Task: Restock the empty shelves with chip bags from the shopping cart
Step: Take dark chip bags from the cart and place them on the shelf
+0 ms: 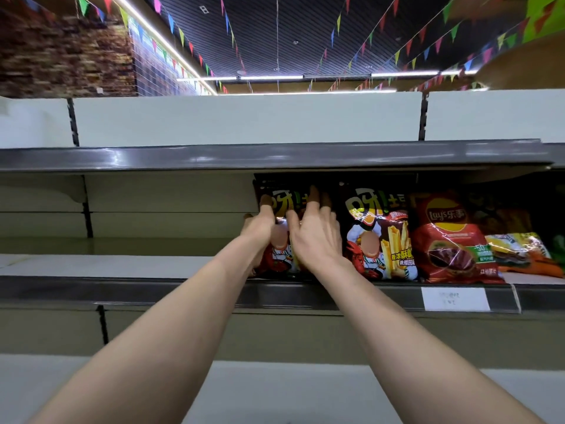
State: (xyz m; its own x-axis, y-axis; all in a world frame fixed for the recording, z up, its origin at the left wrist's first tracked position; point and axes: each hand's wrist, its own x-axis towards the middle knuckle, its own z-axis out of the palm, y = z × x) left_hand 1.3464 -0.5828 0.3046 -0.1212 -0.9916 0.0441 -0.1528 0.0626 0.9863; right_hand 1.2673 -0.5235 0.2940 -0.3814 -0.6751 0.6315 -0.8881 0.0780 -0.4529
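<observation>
- Fingers [313, 198] of the right hand [315, 237] lie spread and straight, pressing the front of the black chip bag [282, 206]; the left hand [260, 231] curls round the bag's left edge.
- The bag stands upright on the middle shelf [153, 289], just left of a matching black bag [379, 234].
- It probably handles light, puffy and slippery, with brittle contents, so hold it by the edges or seams and never squeeze the middle.
- Farther right, a red bag [446, 237] stands and a yellow bag [516, 249] lies flat.
</observation>
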